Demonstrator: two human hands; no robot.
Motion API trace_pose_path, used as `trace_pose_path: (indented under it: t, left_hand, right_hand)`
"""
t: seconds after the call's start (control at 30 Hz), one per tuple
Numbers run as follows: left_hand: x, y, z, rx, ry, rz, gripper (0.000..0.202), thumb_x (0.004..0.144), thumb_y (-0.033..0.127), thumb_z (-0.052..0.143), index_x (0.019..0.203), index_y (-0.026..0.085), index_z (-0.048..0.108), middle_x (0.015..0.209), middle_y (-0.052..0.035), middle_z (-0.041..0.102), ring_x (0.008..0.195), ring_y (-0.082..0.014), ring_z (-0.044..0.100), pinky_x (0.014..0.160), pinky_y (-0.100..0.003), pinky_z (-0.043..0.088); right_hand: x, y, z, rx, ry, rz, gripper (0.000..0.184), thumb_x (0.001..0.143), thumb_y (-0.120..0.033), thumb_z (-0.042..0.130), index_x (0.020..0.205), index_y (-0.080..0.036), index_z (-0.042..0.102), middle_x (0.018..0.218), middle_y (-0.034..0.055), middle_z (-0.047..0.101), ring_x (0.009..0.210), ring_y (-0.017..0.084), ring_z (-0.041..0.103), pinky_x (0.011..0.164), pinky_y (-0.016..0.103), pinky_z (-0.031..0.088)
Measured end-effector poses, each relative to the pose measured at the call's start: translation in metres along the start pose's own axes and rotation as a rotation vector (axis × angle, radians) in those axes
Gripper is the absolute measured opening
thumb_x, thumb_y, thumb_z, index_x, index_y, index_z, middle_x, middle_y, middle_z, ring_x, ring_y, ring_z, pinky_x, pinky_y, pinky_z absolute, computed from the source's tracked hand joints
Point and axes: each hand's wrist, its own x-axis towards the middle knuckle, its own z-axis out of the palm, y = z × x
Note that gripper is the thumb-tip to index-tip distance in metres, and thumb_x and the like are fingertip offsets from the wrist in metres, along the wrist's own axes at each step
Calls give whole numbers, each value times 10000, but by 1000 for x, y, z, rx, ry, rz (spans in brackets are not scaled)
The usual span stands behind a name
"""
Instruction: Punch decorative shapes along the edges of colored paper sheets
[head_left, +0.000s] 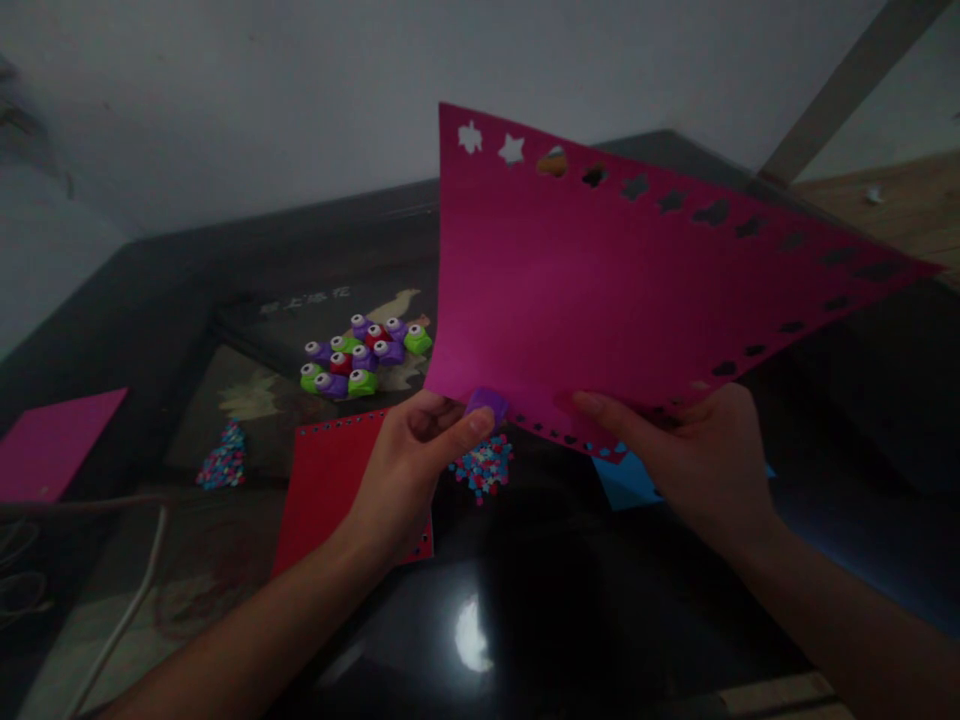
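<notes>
The left hand [409, 465] has its fingers curled and its thumb pressed against a purple punch [487, 404]. The punch sits at the lower left corner of the pink sheet [600, 280], where a row of small holes begins. Whether the paper's edge is inside the punch's slot is too dark to tell. The right hand [697, 460] pinches the same bottom edge further right, thumb flat on the near face and the other fingers hidden behind the paper. The sheet is held up clear of the table [570, 600] and tilted. Its long axis runs from the middle of the frame to a pointed corner at the right edge, so the punch lies at its left end, nearer the left hand. Cut-out shapes line the top and lower right edges. Just below the hands lies a heap of paper bits [484, 468]. A red sheet [330, 480] lies partly under the left wrist, and a blue sheet [626, 480] is mostly covered by the right hand. Further up, left of centre, is a cluster of punches [364, 355]. A second pink sheet [52, 440] is cut off at the left edge.
</notes>
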Motion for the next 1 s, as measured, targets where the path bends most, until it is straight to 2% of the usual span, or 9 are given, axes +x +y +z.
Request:
trace_pose_path:
  t: [0.2,0.43,0.63,0.77,0.9,1.0]
  left_hand:
    - [-1,-1,-2,57,57,-32,188,707,345,766,839,212,751,906,-38,755,876,-210,676,822,-315,504]
    - [1,-4,-4,49,37,-24,158,732,315,760,849,209,762,865,-22,756,845,-190,676,813,-291,500]
    - [3,-7,-4,42,41,14,130,718,331,768,782,218,760,788,-5,738,791,-159,657,812,-275,492]
    - [5,-10,-5,32,38,13,127,730,337,756,741,212,740,746,2,710,770,-147,631,796,-268,478]
    - [5,-11,-7,44,72,39,161,718,322,772,645,194,708,622,38,636,614,-98,542,646,-217,436]
    - [5,-11,-7,35,54,30,140,731,317,766,684,192,723,655,34,646,633,-94,535,648,-212,423]
  right_hand:
    - [-2,0,0,-26,-3,2,103,745,-325,721,845,-336,746,872,-39,758,801,251,719,776,399,583]
    - [-2,1,-1,-65,10,-21,114,744,-314,724,855,-314,752,790,-23,758,769,251,718,755,385,585]
    - [0,3,2,54,21,-82,111,729,-253,736,836,-283,743,826,-18,760,783,242,719,778,388,587]
    - [3,3,2,194,-47,-12,144,711,-232,748,851,-257,728,879,1,762,796,243,721,755,385,596]
    - [3,4,5,298,-102,59,180,707,-254,756,882,-243,715,905,23,759,812,241,719,729,368,601]
    - [2,6,8,320,-98,84,203,715,-256,748,913,-232,712,949,30,753,873,241,710,777,371,592]
